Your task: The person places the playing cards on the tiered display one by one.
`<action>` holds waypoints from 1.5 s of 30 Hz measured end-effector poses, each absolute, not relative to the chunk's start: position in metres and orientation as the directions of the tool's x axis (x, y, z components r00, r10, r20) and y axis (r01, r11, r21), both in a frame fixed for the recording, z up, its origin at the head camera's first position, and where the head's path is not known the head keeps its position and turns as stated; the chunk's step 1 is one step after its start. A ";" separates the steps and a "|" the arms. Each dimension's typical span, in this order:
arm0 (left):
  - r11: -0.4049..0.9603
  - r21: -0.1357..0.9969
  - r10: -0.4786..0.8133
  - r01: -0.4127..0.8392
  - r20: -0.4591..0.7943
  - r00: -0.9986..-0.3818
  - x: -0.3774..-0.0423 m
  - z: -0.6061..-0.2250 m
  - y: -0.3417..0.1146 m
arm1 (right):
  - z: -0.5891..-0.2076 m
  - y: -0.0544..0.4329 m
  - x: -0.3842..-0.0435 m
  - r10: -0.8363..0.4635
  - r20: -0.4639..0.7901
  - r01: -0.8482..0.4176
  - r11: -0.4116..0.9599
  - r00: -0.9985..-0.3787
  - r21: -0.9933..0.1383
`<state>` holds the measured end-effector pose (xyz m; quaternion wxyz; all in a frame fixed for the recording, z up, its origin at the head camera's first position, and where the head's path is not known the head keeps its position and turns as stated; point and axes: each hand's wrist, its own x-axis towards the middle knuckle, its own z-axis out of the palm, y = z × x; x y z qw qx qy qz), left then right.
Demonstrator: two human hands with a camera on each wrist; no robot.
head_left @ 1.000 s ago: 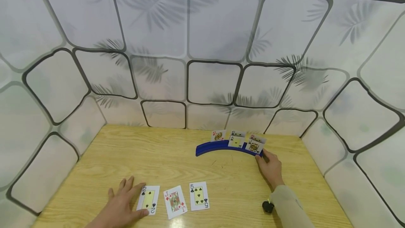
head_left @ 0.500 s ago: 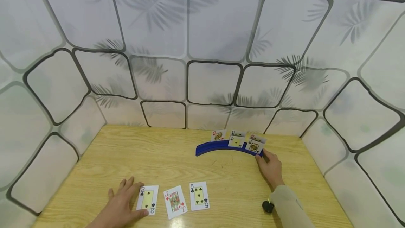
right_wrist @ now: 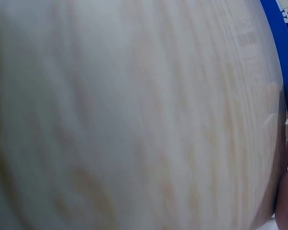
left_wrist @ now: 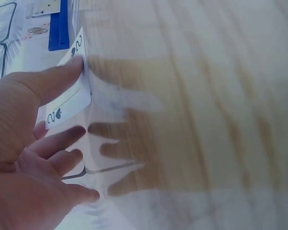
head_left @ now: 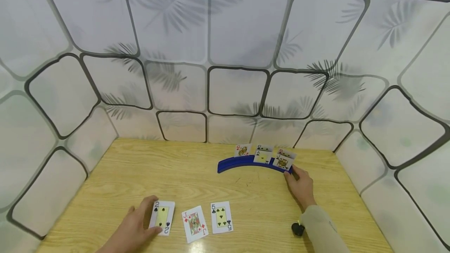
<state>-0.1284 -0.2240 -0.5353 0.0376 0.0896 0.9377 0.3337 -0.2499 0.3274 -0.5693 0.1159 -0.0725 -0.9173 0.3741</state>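
My left hand (head_left: 135, 223) pinches a two of spades (head_left: 162, 216) at the table's front left. In the left wrist view the thumb lies on the face of this playing card (left_wrist: 73, 105), which stands tilted, with the other fingers spread below. A jack of diamonds (head_left: 195, 225) and a five of clubs (head_left: 221, 218) lie face up to its right. At the back right, my right hand (head_left: 300, 186) grips the right end of a curved blue card holder (head_left: 232, 163). The right wrist view catches only part of the holder (right_wrist: 283, 48) and a little of the hand.
The holder carries a red queen (head_left: 243, 150), an ace (head_left: 262, 157) and a black jack (head_left: 282, 163), with partly hidden cards behind the last two. A small black object (head_left: 297, 229) sits by the right sleeve. Patterned walls enclose the wooden table (head_left: 158, 167).
The left fingers have drawn in around the two of spades, which has shifted slightly away from me and tilted up. The right hand and the holder stay put.
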 end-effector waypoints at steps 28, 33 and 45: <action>0.494 0.830 0.141 0.260 0.218 -0.966 -0.162 -0.498 -0.202 | -0.568 0.327 -0.251 0.225 0.192 0.031 0.721 -0.955 -0.692; 0.482 0.828 0.101 0.288 0.275 -0.956 -0.174 -0.498 -0.184 | -0.566 0.324 -0.249 0.220 0.204 0.017 0.718 -0.954 -0.696; 0.473 0.758 0.165 0.450 0.425 -0.890 -0.200 -0.503 -0.142 | -0.568 0.327 -0.250 0.223 0.188 0.033 0.722 -0.956 -0.691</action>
